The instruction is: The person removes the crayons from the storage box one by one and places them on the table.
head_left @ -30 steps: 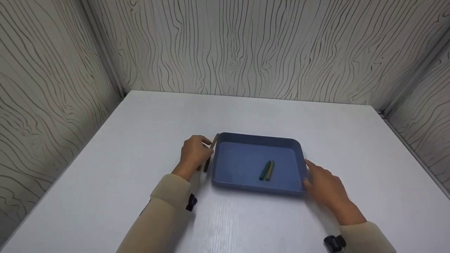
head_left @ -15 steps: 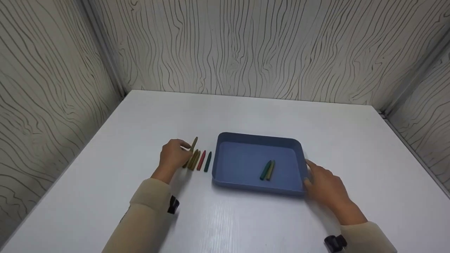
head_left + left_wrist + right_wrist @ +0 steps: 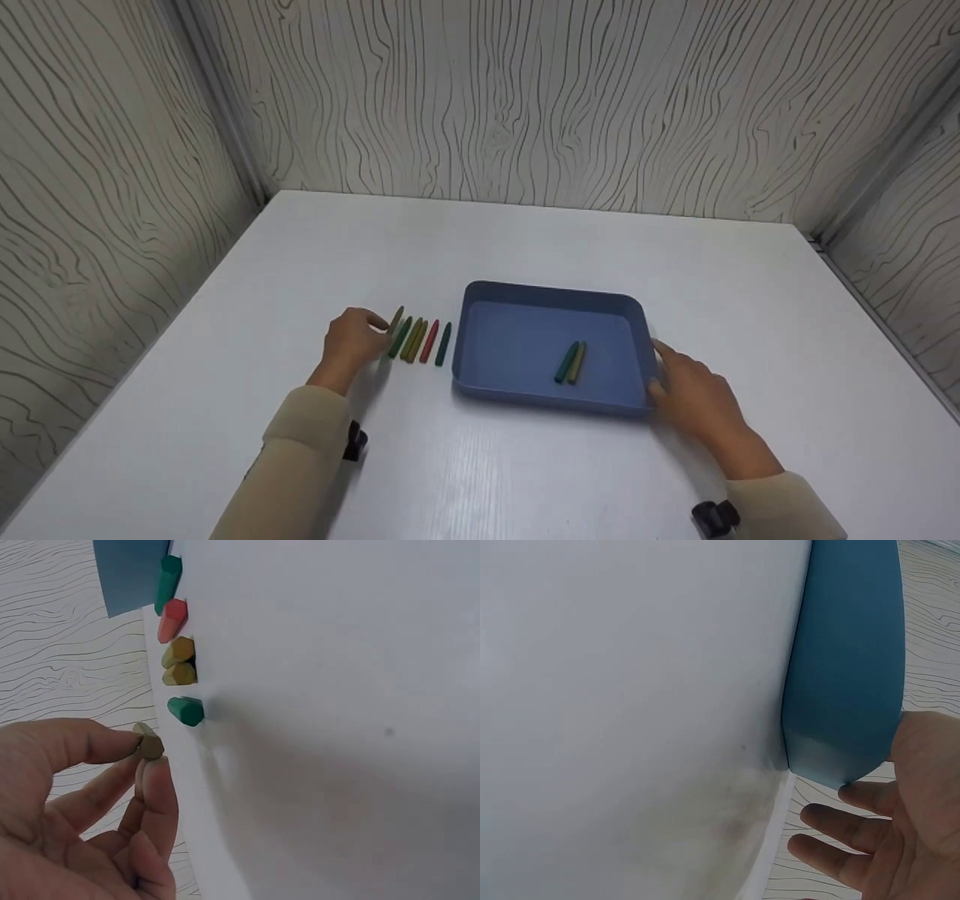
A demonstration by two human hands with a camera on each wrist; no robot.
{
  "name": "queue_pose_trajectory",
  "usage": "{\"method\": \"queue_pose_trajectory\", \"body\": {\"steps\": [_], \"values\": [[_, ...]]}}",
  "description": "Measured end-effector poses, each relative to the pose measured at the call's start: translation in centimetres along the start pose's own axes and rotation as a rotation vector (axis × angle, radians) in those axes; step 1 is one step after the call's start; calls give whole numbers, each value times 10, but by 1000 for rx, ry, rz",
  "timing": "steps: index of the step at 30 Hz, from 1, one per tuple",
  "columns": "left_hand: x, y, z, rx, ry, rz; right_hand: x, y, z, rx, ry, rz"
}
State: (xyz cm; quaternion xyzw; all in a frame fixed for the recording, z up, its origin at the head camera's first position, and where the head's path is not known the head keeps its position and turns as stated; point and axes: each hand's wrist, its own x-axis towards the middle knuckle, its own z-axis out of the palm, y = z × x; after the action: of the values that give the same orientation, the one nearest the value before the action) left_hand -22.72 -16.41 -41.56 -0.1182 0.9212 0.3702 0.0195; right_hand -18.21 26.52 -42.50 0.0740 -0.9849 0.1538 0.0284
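**A:** Where was your left hand at that moment?

**B:** You had it at the left end of the crayon row, thumb and fingers pinching an olive crayon. The left wrist view showed its blunt end gripped between your fingertips. It sat just left of a green crayon, then two olive ones, a red one and a dark green one nearest the tray.

**A:** And the right?

**B:** Your right hand lay with straight, relaxed fingers against the right wall of the blue tray, near its front corner. It clasped nothing. From the right wrist view the palm touched the tray's corner.

**A:** How much room did you have at the edges?

**B:** The row lay just beside the tray's left wall, with a narrow gap. Left of your hand the white table ran open to its edge. Behind the tray the top was bare up to the back wall. Right of your right hand there was open surface too.

**A:** Inside the tray?

**B:** Two crayons, a green and an olive, lay side by side touching, right of its middle.

**A:** The room?

**B:** Pale panels with dark wood-grain lines closed the table in on three sides.
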Motion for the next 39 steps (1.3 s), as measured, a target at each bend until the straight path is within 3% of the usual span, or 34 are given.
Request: {"method": "queue_pose_trajectory", "body": {"steps": [5, 15, 21, 39], "values": [[-1, -2, 2, -16, -20, -36, 0, 0, -1, 8, -2, 0], [1, -9, 6, -10, -31, -8, 0, -1, -1, 2, -10, 5], [2, -10, 8, -26, -50, -57, 0, -1, -1, 8, -5, 6], [-1, -8, 5, -9, -13, -36, 0, -1, -1, 13, -10, 16]]}}
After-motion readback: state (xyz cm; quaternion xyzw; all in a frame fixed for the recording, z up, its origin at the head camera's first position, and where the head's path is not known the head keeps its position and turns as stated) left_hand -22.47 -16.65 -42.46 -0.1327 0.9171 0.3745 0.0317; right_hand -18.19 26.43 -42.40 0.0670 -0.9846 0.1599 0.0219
